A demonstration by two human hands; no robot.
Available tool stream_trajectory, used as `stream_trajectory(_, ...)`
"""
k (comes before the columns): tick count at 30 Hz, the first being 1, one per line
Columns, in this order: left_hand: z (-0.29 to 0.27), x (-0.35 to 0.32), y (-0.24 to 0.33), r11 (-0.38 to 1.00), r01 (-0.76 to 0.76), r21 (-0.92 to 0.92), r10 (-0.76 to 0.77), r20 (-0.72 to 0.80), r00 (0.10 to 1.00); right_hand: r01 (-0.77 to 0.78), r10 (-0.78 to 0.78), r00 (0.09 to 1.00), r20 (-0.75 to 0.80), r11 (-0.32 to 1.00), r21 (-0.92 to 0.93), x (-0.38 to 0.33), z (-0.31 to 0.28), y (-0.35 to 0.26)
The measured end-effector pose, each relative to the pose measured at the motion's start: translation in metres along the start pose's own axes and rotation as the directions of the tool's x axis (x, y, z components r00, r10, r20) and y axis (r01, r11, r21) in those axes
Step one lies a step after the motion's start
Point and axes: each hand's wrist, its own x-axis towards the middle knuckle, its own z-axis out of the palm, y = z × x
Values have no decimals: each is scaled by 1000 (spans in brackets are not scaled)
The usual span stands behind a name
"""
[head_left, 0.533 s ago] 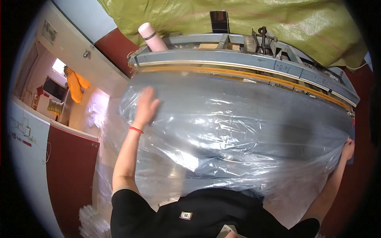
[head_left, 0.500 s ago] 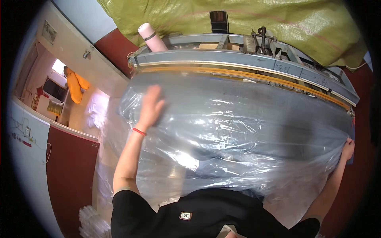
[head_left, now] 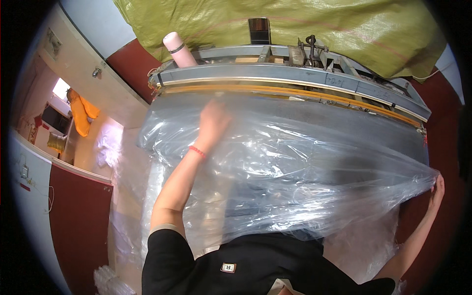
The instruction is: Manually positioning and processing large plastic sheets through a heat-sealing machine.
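A wide sheet of clear plastic film (head_left: 275, 167) drapes over the grey bed of a machine and down toward my body. At the far right, my right hand (head_left: 437, 187) pinches the film's edge and draws it into taut folds. My left hand (head_left: 215, 120), with a red band at the wrist, is over the upper left part of the film, close to the machine's orange strip (head_left: 246, 89). Motion smears its fingers, so their pose and whether they touch the film are unclear.
Behind the strip runs a grey metal frame (head_left: 206, 73) with a clamp (head_left: 310, 49). A pink bottle (head_left: 179, 51) and a dark phone-like object (head_left: 259, 32) stand there, before a yellow-green woven sheet (head_left: 344, 24). An open doorway is at left; bundled plastic (head_left: 113, 280) lies at lower left.
My left hand has swept to the right across the film. My right hand has pulled the film's edge outward to the right, stretching it into longer folds. The view has shifted slightly.
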Motion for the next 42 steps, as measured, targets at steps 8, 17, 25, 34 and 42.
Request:
stream_trajectory(8,21,10,-24,987,53,-155,-69,-97,993,-150,147,988,39,985,85,26,-18,2)
stream_trajectory(17,10,46,-49,489,360,-794,-759,-185,624,361,-660,690,-296,668,-650,68,206,9)
stream_trajectory(25,54,50,-146,497,280,-822,-741,-234,629,330,-341,872,-350,939,-94,94,302,53)
stream_trajectory(34,45,54,-117,492,205,-846,-716,-260,647,198,-268,787,-555,963,-184,106,300,55)
stream_trajectory(42,39,56,-110,368,174,-913,-744,-177,645,245,-359,687,-632,933,-264,106,301,50)
